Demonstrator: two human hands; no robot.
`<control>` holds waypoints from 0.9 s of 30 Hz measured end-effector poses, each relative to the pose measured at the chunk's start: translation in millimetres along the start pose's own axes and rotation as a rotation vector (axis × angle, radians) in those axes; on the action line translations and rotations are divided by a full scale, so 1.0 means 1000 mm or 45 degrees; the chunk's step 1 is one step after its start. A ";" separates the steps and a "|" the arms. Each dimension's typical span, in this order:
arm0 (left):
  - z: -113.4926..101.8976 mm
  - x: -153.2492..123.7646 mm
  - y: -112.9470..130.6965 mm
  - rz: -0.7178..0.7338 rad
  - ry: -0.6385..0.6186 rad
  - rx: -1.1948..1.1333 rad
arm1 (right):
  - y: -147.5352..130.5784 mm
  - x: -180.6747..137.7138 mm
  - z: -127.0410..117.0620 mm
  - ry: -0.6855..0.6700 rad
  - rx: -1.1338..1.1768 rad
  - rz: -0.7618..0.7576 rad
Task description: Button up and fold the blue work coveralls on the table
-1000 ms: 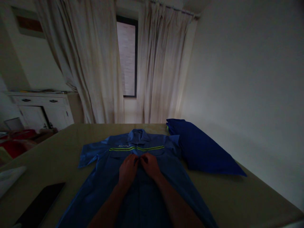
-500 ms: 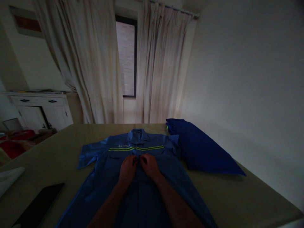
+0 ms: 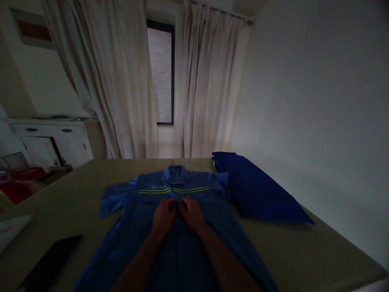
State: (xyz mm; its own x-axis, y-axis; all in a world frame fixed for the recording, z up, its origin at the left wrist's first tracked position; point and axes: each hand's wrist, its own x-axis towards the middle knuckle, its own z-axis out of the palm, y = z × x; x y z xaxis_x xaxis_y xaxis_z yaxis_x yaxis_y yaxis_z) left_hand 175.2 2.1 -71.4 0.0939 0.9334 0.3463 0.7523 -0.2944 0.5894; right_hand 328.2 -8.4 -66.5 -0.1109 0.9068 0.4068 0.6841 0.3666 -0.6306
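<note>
A blue short-sleeved work shirt (image 3: 212, 215) lies spread face up, collar away from me, with two yellow-green stripes across its chest. My left hand (image 3: 164, 211) and my right hand (image 3: 190, 209) meet at the front placket, just below the stripes. Both have their fingers closed in a pinch on the shirt's front edges, nearly touching each other. Whether a button sits between the fingertips is too small and dark to see. The lower hem runs out of view beneath my forearms.
A folded dark blue garment (image 3: 264, 194) lies right of the shirt on the table (image 3: 291, 251). At the left are a black tablet-like slab (image 3: 50, 261) and a pale flat item (image 3: 12, 231). Behind stand a white cabinet (image 3: 54, 140) and curtains (image 3: 127, 89).
Both hands stay at the same spot on the placket, with only slight finger movement. The shirt lies as before.
</note>
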 end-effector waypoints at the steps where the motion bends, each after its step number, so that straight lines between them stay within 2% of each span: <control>1: 0.000 0.000 0.000 0.011 -0.001 0.001 | 0.000 0.000 0.000 -0.003 -0.006 0.002; 6: -0.002 -0.003 0.000 0.070 -0.022 0.025 | -0.003 0.000 -0.002 -0.009 0.009 0.013; 12: -0.005 -0.004 0.006 0.056 -0.039 0.092 | -0.004 0.000 -0.003 -0.019 0.017 0.010; 17: -0.008 -0.007 0.012 0.026 -0.069 0.203 | -0.002 0.000 -0.002 -0.030 0.009 0.001; 27: -0.015 -0.006 0.019 0.100 -0.124 0.425 | -0.001 0.001 -0.001 -0.038 -0.014 0.007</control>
State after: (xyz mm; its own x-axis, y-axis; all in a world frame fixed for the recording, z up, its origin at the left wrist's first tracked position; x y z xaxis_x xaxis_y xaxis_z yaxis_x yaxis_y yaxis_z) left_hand 178.7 -12.3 -51.2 0.2098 0.9304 0.3005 0.9104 -0.2980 0.2869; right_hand 328.6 -8.4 -65.2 -0.1287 0.9145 0.3835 0.6925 0.3597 -0.6254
